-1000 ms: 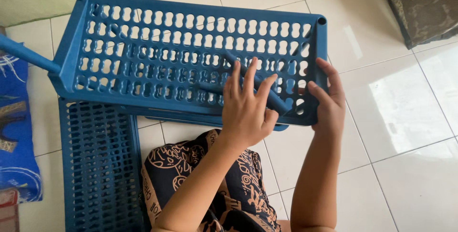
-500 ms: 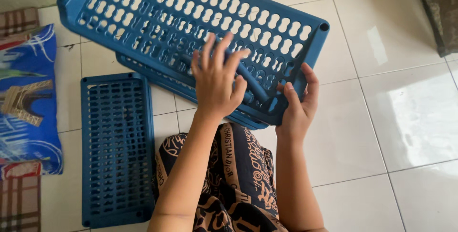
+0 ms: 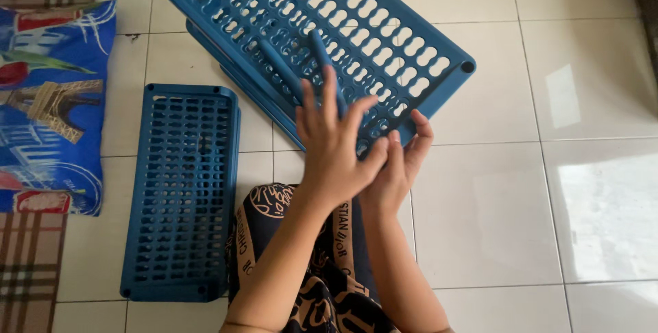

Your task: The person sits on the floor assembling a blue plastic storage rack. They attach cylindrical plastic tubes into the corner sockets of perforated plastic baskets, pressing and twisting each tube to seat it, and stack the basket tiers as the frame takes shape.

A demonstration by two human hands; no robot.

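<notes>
A large blue perforated plastic shelf panel (image 3: 384, 38) lies tilted across the top of the view, with a second blue panel edge showing beneath it. Two blue tubes (image 3: 319, 48) rest on its upper face. My left hand (image 3: 336, 148) is spread flat with fingers apart over the panel's near edge, fingertips at the lower ends of the tubes. My right hand (image 3: 404, 162) sits just behind and under it, fingers curled round the panel's near edge close to the corner. The two hands overlap, so part of the right hand is hidden.
Another blue perforated panel (image 3: 181, 189) lies flat on the white tiled floor (image 3: 534, 203) at my left. A blue printed pillow (image 3: 51, 100) and a checked cloth (image 3: 27, 264) are at the far left. My lap in dark patterned fabric (image 3: 329, 257) is at the bottom.
The big panel has swung so its right corner points lower right. My hands have drawn together at its near edge, the left now overlapping the right.
</notes>
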